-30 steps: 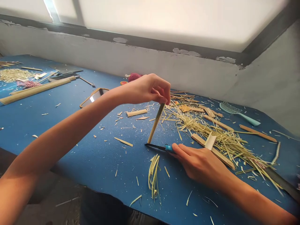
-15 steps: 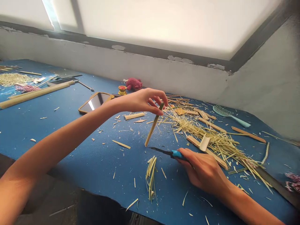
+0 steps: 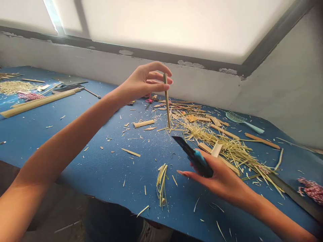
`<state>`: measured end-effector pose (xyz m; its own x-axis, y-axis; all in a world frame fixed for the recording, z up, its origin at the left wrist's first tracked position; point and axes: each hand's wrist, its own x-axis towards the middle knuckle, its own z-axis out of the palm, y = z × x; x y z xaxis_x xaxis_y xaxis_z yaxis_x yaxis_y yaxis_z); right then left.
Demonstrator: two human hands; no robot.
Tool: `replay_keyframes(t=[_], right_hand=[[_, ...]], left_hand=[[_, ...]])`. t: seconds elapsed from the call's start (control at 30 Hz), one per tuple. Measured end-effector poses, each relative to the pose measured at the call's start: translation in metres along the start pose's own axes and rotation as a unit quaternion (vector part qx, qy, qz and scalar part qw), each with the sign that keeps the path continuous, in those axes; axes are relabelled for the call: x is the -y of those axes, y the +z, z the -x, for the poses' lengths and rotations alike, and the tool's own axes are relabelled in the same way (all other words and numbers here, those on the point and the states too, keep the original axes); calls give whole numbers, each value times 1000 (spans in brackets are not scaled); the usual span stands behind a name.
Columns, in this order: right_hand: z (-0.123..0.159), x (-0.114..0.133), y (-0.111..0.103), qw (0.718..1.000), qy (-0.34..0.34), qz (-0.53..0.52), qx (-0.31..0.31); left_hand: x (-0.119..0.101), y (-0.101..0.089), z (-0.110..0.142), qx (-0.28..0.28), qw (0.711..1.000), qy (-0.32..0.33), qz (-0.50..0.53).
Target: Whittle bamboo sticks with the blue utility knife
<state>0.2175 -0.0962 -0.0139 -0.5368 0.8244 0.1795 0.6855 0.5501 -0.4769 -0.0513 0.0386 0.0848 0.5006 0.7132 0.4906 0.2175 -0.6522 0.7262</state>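
Here we are at a frosted window glowing across the top of the frame, with a chipped grey wall running beneath it and down the right side. Below that, a long table covered by a blue mat fills the view, littered with shavings from edge to edge. Upper left, there's a heap of straw and long bamboo strips. Center right, a much bigger straw pile sprawls over flat slats, with a teal brush beyond it. Lower right, a black ruler runs off the frame beside a bundle of red-and-white twine, and a small curl of shavings sits front and center.

Now to the hands! The left hand is up high, pinching a thin bamboo stick near its top end between thumb and fingertips, and the stick hangs almost upright. The right hand has a tight, closed grip around a blue-handled knife, its black blade angled up and left. That blade tip comes in just beside the stick's lower half, close but not touching.
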Motion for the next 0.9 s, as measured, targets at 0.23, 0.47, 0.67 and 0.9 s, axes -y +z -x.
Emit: replay_keyframes(t=[0.23, 0.47, 0.67, 0.9], right_hand=[[-34, 38, -2, 966, -39, -125, 222], [-49, 38, 0, 958, 25, -117, 260], [-49, 38, -3, 962, 57, -117, 242], [-55, 5, -35, 985, 52, -12, 162]], left_hand=[[-17, -52, 7, -85, 994, 57, 45], [-14, -76, 13, -95, 991, 86, 34], [-9, -77, 11, -97, 990, 91, 40], [-6, -76, 10, -92, 993, 73, 31]])
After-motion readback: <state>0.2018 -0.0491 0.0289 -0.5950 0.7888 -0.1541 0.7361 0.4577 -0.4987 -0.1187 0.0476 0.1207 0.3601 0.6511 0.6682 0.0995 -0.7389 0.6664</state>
